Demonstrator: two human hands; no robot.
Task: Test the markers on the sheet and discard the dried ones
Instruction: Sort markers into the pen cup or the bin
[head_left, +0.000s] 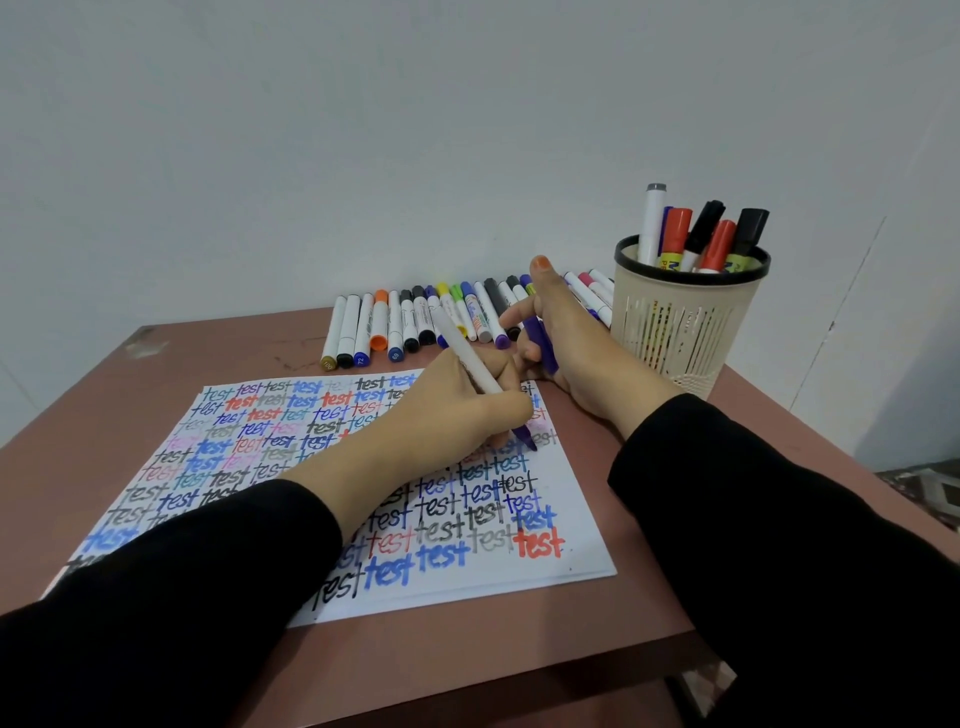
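— What do we see at our left?
— Our sheet (457, 519), crowded with "test", lies flat on the surface (156, 364), with a row of markers (405, 322) behind it.
— And our hands?
— Our left hand (457, 410) has its fingers wrapped round the white marker (470, 358), purple tip touching the sheet. Our right hand (571, 343) pinches the purple cap (537, 338). Farthest right stands the basket (675, 322) of upright markers (675, 236).

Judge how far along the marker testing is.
Done: the sheet is nearly covered with "test" words. In hand: the left hand writes with a purple-tipped marker while the right hand holds its cap. Left: capping it and sorting it; whether the row of markers behind or those in the basket are tested, I cannot tell.
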